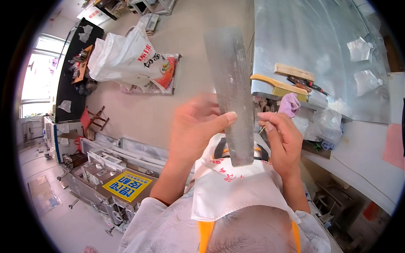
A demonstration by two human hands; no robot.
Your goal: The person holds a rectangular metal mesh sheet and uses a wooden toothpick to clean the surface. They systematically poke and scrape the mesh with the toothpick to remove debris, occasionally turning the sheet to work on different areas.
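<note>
i see the long grey mesh strip (233,95) held upright above my apron (236,185). my left hand (196,126) closes on its left edge, thumb across the front. right of the strip, my right hand (282,137) pinches a thin stick (263,129). a yellow brush (280,86) lies further right.

Mesh strip (234,92): long, narrow, grey metal, finely perforated, slightly curved; held near upright, top tilted left, above the lap. Stick (263,129): thin, pale, short, pinched just right of the strip.
</note>
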